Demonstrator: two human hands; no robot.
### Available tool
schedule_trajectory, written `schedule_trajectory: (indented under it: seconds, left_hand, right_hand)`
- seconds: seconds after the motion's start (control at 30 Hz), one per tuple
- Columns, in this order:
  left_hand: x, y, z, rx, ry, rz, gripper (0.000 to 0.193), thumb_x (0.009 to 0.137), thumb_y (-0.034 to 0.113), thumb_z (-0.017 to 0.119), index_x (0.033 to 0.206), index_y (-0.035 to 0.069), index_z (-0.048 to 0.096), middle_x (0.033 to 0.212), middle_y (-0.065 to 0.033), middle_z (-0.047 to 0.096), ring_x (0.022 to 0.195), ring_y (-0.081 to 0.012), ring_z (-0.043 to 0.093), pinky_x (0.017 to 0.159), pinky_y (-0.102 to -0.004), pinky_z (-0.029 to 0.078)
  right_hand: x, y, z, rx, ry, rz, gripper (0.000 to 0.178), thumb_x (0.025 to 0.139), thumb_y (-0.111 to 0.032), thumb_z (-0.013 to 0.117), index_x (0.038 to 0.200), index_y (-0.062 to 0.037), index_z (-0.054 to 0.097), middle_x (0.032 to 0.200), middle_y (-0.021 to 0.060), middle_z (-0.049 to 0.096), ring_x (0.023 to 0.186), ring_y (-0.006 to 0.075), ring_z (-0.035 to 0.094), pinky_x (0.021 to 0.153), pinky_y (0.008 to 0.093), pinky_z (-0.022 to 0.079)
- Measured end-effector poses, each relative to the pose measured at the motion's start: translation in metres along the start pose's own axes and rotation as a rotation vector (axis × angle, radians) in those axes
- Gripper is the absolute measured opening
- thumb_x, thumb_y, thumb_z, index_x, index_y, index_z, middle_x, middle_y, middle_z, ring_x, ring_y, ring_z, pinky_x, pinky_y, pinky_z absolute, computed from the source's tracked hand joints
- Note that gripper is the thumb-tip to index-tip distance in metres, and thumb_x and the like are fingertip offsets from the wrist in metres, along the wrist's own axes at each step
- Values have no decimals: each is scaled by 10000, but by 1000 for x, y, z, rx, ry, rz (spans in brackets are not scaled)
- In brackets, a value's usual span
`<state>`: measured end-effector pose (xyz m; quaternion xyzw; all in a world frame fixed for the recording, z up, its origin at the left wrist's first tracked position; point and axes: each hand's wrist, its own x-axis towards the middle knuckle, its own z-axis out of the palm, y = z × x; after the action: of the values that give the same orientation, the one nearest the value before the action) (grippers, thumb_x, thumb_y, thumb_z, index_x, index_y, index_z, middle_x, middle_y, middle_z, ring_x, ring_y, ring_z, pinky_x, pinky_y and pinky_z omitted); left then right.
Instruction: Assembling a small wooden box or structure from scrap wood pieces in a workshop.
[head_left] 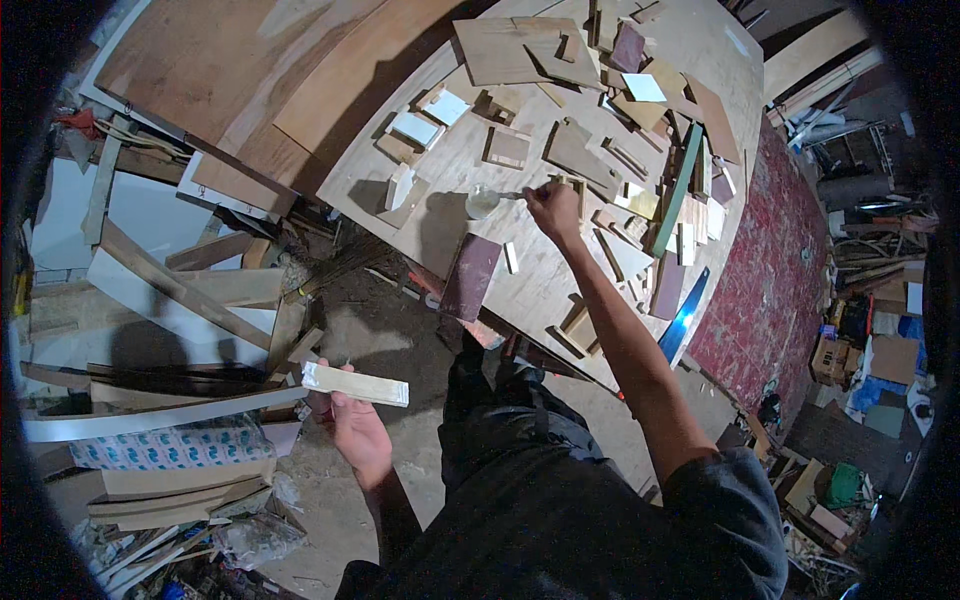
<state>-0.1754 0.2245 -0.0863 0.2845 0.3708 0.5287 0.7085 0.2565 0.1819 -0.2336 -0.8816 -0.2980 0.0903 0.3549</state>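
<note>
My left hand (358, 432) is closed on a short, pale wood strip (362, 386), held out level over the floor, left of the workbench. White patches show at both ends of the strip. Over the bench my right hand (556, 208) pinches a thin handle (513, 195). The handle leads left to a small, round whitish cup (482, 204); whether it is a separate tool in the cup or part of it, I cannot tell. Near the cup lie a maroon block (472, 276) and a small white strip (511, 257).
Many wood offcuts cover the plywood bench top (420, 243), with a long green strip (678, 190) among them. A blue saw blade (686, 315) lies at the right edge. Large boards (220, 80) stand at far left. Scrap wood (180, 500) is piled beside my left arm.
</note>
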Motion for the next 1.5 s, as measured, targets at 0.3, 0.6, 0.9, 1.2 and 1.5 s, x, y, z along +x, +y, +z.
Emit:
schedule_trajectory:
  seconds: [0.3, 0.6, 0.9, 1.2, 1.5]
  left_hand:
    - [4, 1, 13, 206, -56, -141, 616, 876, 73, 677, 1424, -32, 417, 1469, -194, 435, 1258, -335, 522, 1089, -473, 398]
    - [3, -28, 55, 319, -252, -333, 517, 877, 37, 674, 1347, -88, 498, 1338, -186, 560, 1187, -314, 578, 1055, -417, 417]
    - [-4, -135, 108, 679, -764, -648, 225, 860, 102, 742, 1047, -13, 690, 921, 6, 665, 818, -58, 591, 772, -235, 480]
    - [-32, -141, 144, 703, -838, -804, 291, 913, 133, 682, 1143, -44, 662, 1018, -57, 694, 910, -107, 634, 840, -256, 494]
    - [-63, -114, 186, 713, -936, -720, 320, 915, 120, 677, 1175, -64, 653, 1031, -83, 700, 941, -105, 622, 890, -265, 472]
  right_hand:
    - [19, -26, 51, -243, -194, -183, 284, 766, -268, 754, 795, 6, 682, 775, 246, 665, 745, 412, 666, 668, 467, 536]
    - [-13, -6, -34, -63, -213, -109, 549, 807, -514, 742, 1004, -4, 688, 824, 178, 708, 754, 320, 695, 680, 401, 537]
    - [-236, 129, -125, -8, -21, 351, 655, 685, -369, 864, 1160, -8, 595, 1003, 146, 651, 968, 257, 634, 795, 397, 525]
    - [-270, 170, -71, -583, -64, 216, 1189, 484, -383, 921, 1459, -94, 306, 1415, 132, 392, 1336, 341, 360, 1072, 633, 264]
    - [-270, 157, -97, -456, -171, 237, 1159, 508, -402, 885, 1460, -64, 317, 1361, 103, 465, 1296, 273, 423, 1082, 641, 230]
